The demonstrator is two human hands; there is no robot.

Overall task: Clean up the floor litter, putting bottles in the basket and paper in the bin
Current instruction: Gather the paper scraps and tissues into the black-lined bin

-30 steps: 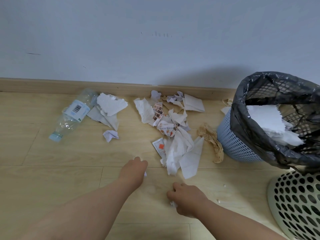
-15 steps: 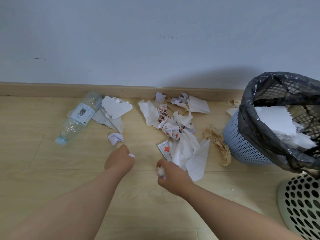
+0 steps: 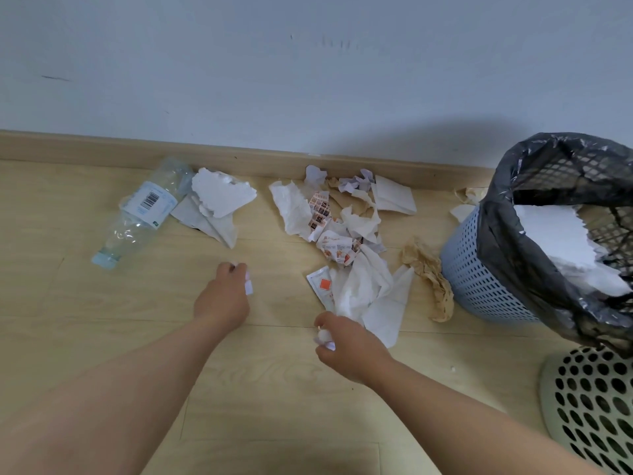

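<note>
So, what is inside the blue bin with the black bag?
Torn white paper lies inside the blue bin, against its black bag. What is under that paper, and the bin's bottom, is hidden.

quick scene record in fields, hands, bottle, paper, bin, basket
left hand: pinches a small white scrap
right hand: grips a white paper wad, at the near edge of the paper pile
bottle: clear, on its side, left of the pile, not yet in the basket
paper pile: white, printed and brown pieces loose on the floor
bin: blue, black liner, white paper inside
basket: pale, perforated, bottom right, contents hidden
</note>
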